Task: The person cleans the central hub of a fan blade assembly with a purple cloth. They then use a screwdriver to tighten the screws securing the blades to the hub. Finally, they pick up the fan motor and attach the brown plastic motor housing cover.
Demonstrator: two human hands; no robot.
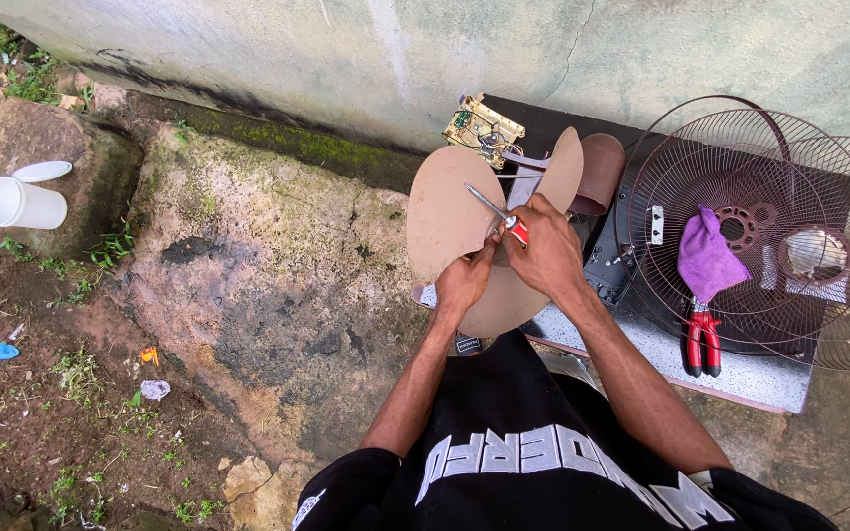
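Fan stripped down, blade being worked at the hub

Right hand (546,251) has its grip closed round a red-handled screwdriver (500,213); left hand (464,280) steadies the tan fan blade (445,211) over the tabletop (641,344). Grille (740,147) already off, pliers (702,339) inside; reassembly looks undone.

Tan fan blade (450,211); purple cloth (706,258); red-handled pliers (702,341); white cup (24,205) at upper left; brown wire grille (740,157).

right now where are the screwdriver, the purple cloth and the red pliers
screwdriver (490,204), head view, on the metal shaft above the right hand
purple cloth (705,258), head view, on the middle of the cloth lying in the fan guard
red pliers (702,341), head view, on the red handles below the cloth
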